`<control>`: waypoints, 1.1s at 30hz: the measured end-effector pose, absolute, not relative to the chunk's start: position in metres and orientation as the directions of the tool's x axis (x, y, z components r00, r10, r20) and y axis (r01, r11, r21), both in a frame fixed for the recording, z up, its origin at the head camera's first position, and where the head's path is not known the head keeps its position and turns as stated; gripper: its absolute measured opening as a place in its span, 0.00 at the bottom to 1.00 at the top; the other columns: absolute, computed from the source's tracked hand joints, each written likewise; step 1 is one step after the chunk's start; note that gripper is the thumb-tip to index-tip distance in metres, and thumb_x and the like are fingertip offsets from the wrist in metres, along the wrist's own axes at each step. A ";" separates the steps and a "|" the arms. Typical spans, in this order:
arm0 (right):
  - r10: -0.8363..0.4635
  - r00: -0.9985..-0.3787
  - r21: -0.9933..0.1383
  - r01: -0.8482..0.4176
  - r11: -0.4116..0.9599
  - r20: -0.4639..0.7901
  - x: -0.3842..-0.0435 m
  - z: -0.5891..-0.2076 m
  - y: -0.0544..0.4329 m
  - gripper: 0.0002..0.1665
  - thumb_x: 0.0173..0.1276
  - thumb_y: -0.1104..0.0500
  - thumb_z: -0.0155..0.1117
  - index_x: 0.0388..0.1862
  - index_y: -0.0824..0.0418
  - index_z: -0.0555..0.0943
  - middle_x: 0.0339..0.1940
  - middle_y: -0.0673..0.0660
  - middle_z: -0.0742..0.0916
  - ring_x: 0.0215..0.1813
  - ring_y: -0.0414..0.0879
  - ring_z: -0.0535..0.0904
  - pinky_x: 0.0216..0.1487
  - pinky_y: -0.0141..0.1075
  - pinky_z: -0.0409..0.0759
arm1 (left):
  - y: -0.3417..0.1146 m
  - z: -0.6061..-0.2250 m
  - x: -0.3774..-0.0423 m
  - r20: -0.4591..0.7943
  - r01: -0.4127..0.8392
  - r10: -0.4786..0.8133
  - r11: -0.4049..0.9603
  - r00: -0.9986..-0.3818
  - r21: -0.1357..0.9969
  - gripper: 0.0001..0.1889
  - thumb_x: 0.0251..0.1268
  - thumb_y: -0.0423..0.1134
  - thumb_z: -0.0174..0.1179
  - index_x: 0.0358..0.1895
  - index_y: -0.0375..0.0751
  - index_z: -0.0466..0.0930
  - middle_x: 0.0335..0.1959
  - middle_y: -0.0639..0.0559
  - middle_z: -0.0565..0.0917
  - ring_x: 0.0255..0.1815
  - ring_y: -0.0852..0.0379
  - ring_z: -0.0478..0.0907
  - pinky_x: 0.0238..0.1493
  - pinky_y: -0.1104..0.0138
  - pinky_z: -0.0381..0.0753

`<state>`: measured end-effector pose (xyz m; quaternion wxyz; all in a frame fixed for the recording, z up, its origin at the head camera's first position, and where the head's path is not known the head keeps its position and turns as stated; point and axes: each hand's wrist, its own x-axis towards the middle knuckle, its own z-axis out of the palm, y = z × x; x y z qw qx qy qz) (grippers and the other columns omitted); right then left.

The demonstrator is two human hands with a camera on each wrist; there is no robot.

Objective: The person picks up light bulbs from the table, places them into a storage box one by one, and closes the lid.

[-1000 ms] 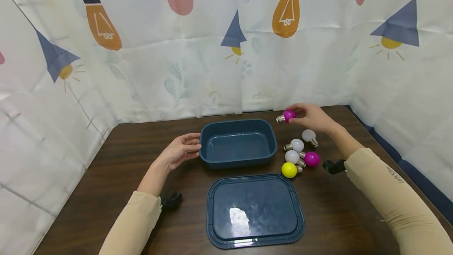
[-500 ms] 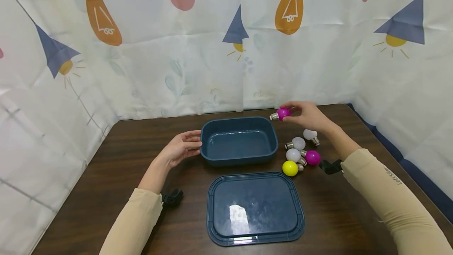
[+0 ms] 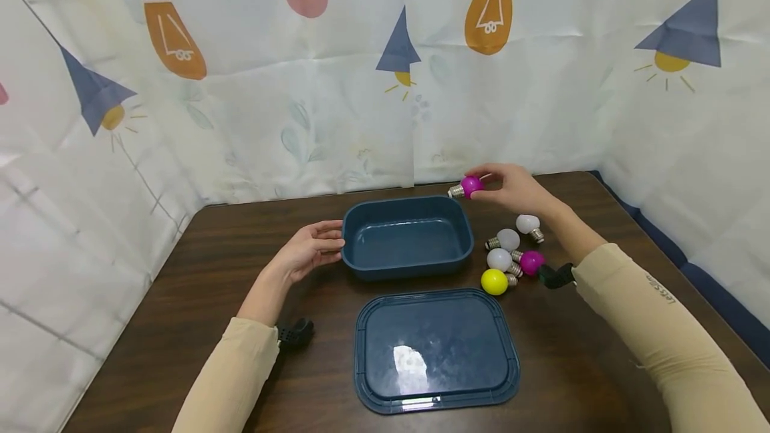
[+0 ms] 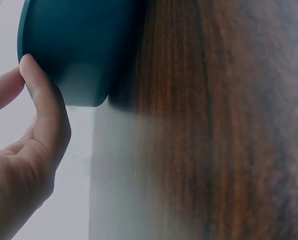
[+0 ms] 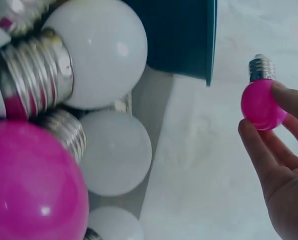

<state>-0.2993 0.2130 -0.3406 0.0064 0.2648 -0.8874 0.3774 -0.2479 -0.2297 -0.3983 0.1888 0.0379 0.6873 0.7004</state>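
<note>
One pink bulb (image 3: 472,186), right of centre in the head view, just beside the upper right corner of the blue box (image 3: 415,271)! It looks light and stiff, likely slick and fragile, so its round part seems the place for a gentle hold, and there you have it: your right hand (image 3: 511,188) pinches it between thumb and fingertips. Your left hand (image 3: 309,250), fingers loosely extended, touches the box's left end.
</note>
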 end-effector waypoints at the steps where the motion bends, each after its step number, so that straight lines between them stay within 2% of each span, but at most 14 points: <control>1: -0.477 -0.853 -0.664 -0.485 0.569 0.213 -0.299 -0.340 0.212 0.28 0.71 0.58 0.72 0.67 0.62 0.79 0.61 0.63 0.83 0.60 0.61 0.80 0.53 0.51 0.83 | -0.229 -0.398 -0.248 -0.206 -0.213 0.314 0.013 -0.927 0.977 0.31 0.77 0.28 0.57 0.78 0.31 0.58 0.61 0.32 0.75 0.44 0.56 0.85 0.45 0.67 0.85; 8: -0.506 -0.839 -0.661 -0.498 0.561 0.202 -0.302 -0.337 0.201 0.28 0.71 0.55 0.72 0.67 0.61 0.79 0.61 0.62 0.83 0.61 0.59 0.80 0.53 0.50 0.83 | -0.229 -0.399 -0.249 -0.202 -0.215 0.313 -0.008 -0.928 0.977 0.31 0.77 0.27 0.57 0.78 0.30 0.57 0.58 0.35 0.78 0.42 0.57 0.85 0.44 0.67 0.86; 15: -0.524 -0.827 -0.643 -0.517 0.564 0.205 -0.300 -0.334 0.190 0.27 0.70 0.54 0.73 0.65 0.60 0.81 0.59 0.58 0.85 0.58 0.55 0.82 0.49 0.44 0.85 | -0.229 -0.399 -0.251 -0.212 -0.222 0.312 0.003 -0.926 0.975 0.31 0.76 0.27 0.57 0.78 0.30 0.58 0.57 0.36 0.78 0.41 0.57 0.85 0.44 0.67 0.86; 23: -0.580 -0.791 -0.674 -0.538 0.506 0.196 -0.299 -0.328 0.176 0.26 0.70 0.58 0.73 0.65 0.62 0.80 0.59 0.60 0.84 0.58 0.55 0.83 0.55 0.47 0.84 | -0.228 -0.399 -0.251 -0.217 -0.227 0.311 0.004 -0.925 0.974 0.31 0.76 0.26 0.56 0.77 0.29 0.58 0.52 0.40 0.80 0.39 0.57 0.85 0.43 0.67 0.86; 33: -0.614 -0.768 -0.669 -0.553 0.496 0.179 -0.300 -0.326 0.154 0.26 0.70 0.57 0.73 0.65 0.61 0.80 0.60 0.58 0.84 0.60 0.53 0.81 0.57 0.45 0.83 | -0.227 -0.399 -0.253 -0.223 -0.233 0.312 0.005 -0.924 0.973 0.32 0.75 0.26 0.57 0.78 0.31 0.57 0.54 0.40 0.79 0.38 0.58 0.84 0.41 0.68 0.85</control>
